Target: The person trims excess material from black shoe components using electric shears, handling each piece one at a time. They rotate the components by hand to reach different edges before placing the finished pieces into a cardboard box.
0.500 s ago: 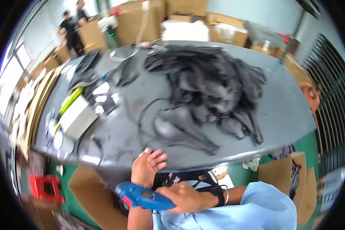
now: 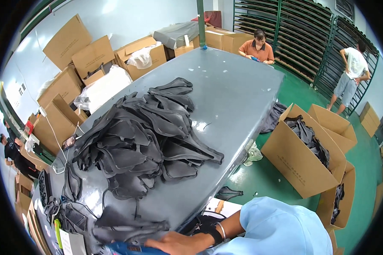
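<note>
The person's right hand (image 2: 178,244) is wrapped around a blue plastic handheld tool (image 2: 134,249), near a blurred dark-grey moulded fabric piece (image 2: 125,227) on the glossy grey worktop (image 2: 230,89); a heap of black-grey curved pieces (image 2: 134,140) lies beyond. I can't tell the left hand's state.

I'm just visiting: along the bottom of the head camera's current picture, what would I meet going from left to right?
White box → blue tool → right hand, which holds the tool → black wristband → light-blue sleeve.
</note>
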`<state>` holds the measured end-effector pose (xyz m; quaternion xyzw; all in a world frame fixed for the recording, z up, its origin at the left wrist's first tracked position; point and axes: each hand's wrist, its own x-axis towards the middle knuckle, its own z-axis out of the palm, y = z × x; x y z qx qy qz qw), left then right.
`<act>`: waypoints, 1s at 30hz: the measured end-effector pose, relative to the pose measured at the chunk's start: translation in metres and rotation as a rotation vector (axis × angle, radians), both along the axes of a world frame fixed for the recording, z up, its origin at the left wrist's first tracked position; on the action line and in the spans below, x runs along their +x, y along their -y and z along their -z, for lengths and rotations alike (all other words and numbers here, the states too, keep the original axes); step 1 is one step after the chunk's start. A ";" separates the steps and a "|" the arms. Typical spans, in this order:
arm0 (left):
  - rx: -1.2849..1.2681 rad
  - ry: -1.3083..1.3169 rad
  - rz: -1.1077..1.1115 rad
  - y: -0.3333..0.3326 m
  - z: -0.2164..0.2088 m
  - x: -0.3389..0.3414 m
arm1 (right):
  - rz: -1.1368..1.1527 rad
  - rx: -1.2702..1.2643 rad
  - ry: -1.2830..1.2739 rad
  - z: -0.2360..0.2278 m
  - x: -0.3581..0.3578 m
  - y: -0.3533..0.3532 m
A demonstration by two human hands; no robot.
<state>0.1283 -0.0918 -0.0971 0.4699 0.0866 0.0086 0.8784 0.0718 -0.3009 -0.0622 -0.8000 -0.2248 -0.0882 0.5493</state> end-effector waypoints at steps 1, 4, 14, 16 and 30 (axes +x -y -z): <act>0.943 0.030 -0.069 -0.002 -0.024 0.002 | 0.046 -0.020 -0.044 0.002 0.007 0.004; 0.992 0.320 -0.224 -0.042 -0.028 -0.041 | 0.125 0.000 -0.089 -0.011 0.027 0.011; 0.851 0.130 -0.085 -0.050 -0.034 -0.126 | -0.026 0.066 -0.226 -0.014 0.048 -0.024; 0.017 -0.284 0.059 -0.030 -0.054 -0.123 | -0.075 0.062 -0.204 -0.009 0.050 -0.024; -0.093 0.175 -0.659 -0.020 -0.043 -0.115 | -0.292 -0.006 -0.336 -0.023 0.016 -0.057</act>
